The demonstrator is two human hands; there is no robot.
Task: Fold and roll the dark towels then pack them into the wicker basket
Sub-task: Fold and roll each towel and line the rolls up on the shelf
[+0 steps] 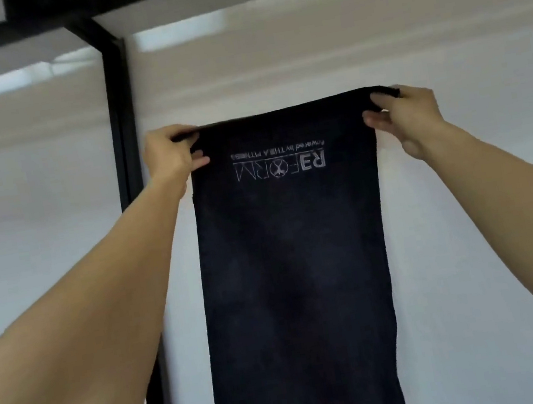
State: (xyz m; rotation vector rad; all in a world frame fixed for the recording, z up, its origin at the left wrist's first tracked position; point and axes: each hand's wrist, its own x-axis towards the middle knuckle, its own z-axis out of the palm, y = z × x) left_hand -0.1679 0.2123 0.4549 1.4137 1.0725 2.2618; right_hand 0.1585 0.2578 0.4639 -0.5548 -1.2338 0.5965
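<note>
A dark towel [294,267] hangs straight down in front of me, held up at arm's length. Pale printed lettering near its top edge reads upside down. My left hand [170,155] pinches the towel's top left corner. My right hand [401,116] pinches the top right corner, so the top edge is stretched nearly level between them. The towel's lower end runs out of the bottom of the view. No wicker basket is in view.
A white wall [466,206] fills the background behind the towel. A black vertical frame post [121,119] stands to the left of it, joined to black beams [40,14] overhead.
</note>
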